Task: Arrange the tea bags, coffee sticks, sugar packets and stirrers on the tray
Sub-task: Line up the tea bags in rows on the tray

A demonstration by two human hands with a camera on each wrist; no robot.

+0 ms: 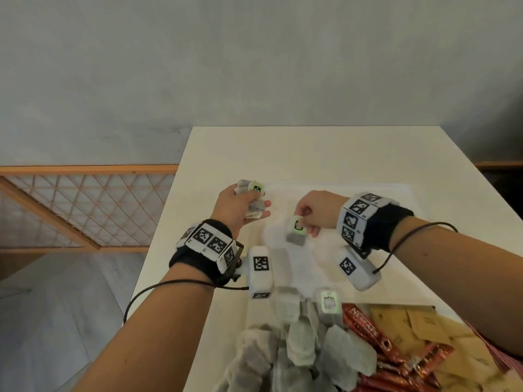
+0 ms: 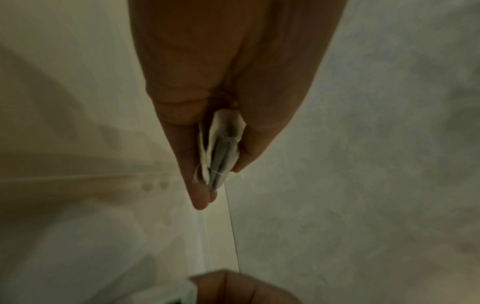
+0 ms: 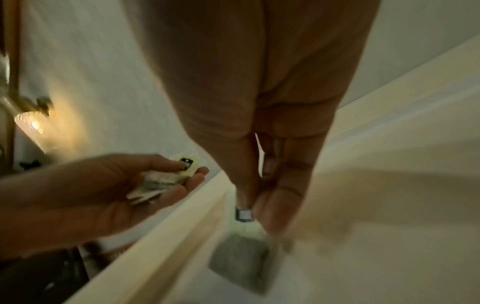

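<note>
My left hand [image 1: 240, 203] clutching a bundle of tea bags [image 1: 252, 198] above the counter [image 1: 424, 154], my right hand [image 1: 317, 212] pinching one tea bag [image 1: 295, 232] by its tag, hanging over the white tray [image 1: 368, 193], more tea bags heaped [image 1: 297, 349] nearest me

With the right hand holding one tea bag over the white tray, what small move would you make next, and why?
Probably lower the right hand and lay its tea bag flat on the tray. It dangles from a pinch on its green tag, just above the tray, while the left hand grips a bunch of tea bags awaiting their turn.
</note>
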